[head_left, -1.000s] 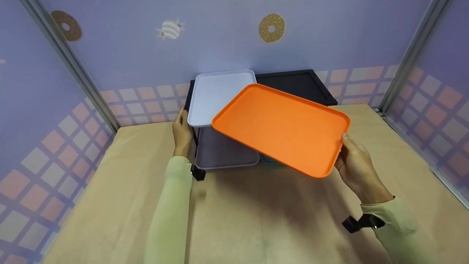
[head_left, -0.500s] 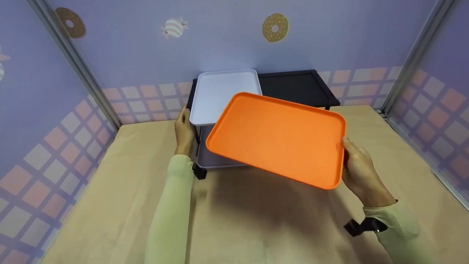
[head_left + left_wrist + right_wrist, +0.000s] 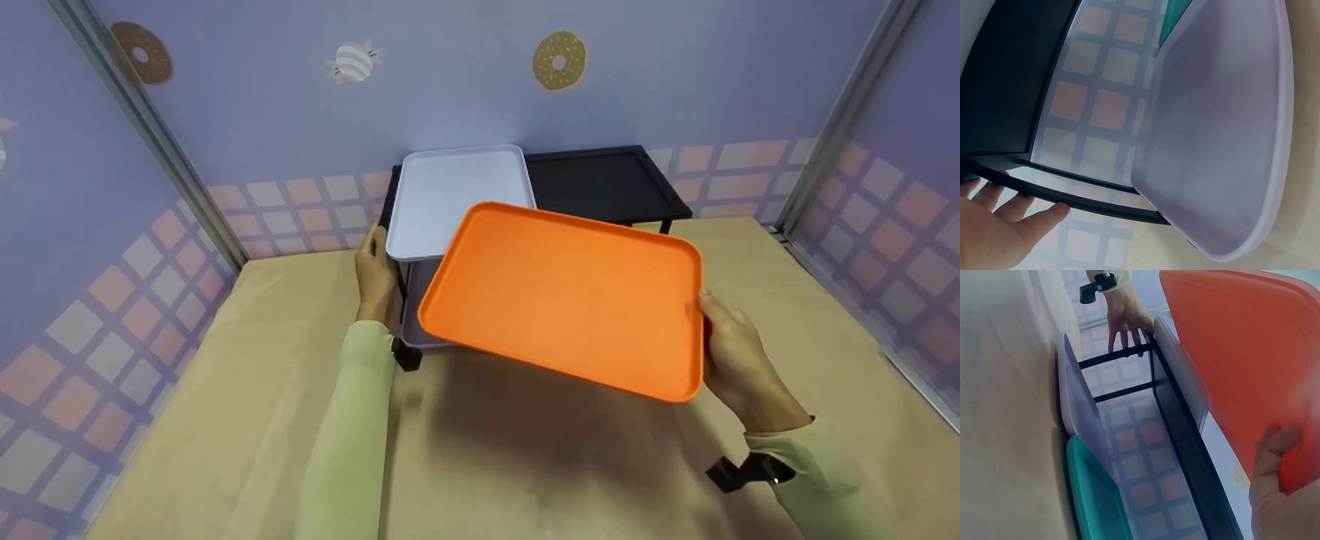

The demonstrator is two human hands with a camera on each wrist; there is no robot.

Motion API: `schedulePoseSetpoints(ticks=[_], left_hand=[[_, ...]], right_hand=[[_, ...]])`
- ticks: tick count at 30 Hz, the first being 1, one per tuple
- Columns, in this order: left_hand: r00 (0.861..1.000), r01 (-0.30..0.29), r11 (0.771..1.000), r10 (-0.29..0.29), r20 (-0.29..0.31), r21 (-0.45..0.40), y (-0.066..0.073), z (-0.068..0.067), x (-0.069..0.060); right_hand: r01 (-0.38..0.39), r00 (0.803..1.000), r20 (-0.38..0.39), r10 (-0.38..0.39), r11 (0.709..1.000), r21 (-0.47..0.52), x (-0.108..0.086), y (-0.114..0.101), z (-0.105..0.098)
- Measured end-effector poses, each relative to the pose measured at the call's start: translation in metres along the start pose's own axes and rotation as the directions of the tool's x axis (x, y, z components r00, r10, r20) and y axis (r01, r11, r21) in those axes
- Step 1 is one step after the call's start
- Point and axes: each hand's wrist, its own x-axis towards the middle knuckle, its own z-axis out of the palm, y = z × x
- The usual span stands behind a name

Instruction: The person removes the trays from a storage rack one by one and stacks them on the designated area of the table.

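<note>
The right hand point(image 3: 739, 360) pinches the orange rectangular plastic tray point(image 3: 562, 300) by a short edge above the beige worktop point(image 3: 225, 435), before the black rectangular rack point(image 3: 600, 184), whose side the left hand point(image 3: 375, 275) touches, fingers unclenched, seemingly to steady it.

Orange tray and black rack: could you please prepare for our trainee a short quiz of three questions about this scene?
1. Which hand holds the orange rectangular tray?
2. True or false: the white rectangular tray lies on top of the black rectangular rack.
3. In the right wrist view, what colour is the tray beside the lavender rounded-corner tray? A) yellow, B) teal, C) brown.

Key:
1. The right hand.
2. True.
3. B: it is a teal rounded-corner tray.
</note>
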Motion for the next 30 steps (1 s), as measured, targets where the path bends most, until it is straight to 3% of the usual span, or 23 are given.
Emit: schedulePoseSetpoints(ticks=[21, 30], left_hand=[[1.0, -0.005, 0.999, 0.005, -0.005, 0.036, 0.0, 0.0, -0.001], [1.0, -0.013, 0.999, 0.014, -0.027, 0.039, -0.001, 0.001, 0.001]], right_hand=[[-0.064, 0.998, 0.01, 0.066, 0.991, -0.116, -0.01, 0.003, -0.008], [-0.079, 0.997, -0.029, 0.075, 0.985, -0.152, -0.013, 0.003, -0.011]])
